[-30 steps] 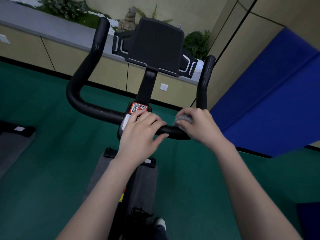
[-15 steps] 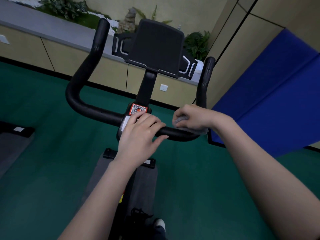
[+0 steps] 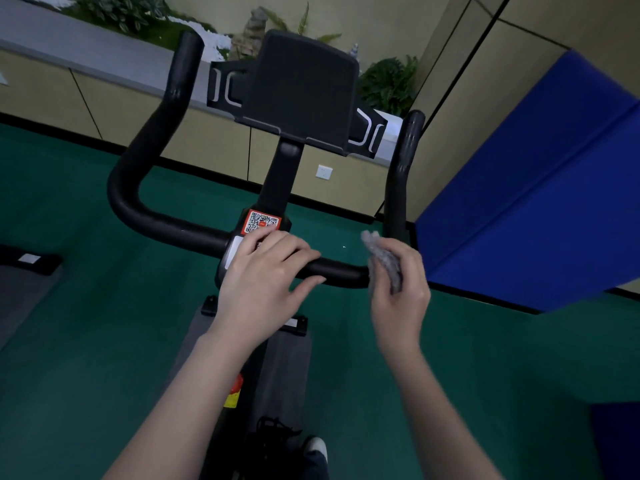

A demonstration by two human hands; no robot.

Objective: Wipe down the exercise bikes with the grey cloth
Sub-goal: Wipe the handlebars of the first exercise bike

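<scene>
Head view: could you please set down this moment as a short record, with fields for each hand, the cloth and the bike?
left hand: rests on the middle of the handlebar, fingers over the top, just below the QR sticker
right hand: grips the bunched grey cloth
cloth position: at the handlebar's right bend, where the bar turns upward
console: black, raised on the stem above the bar
surroundings: green floor, blue mat on the right
</scene>
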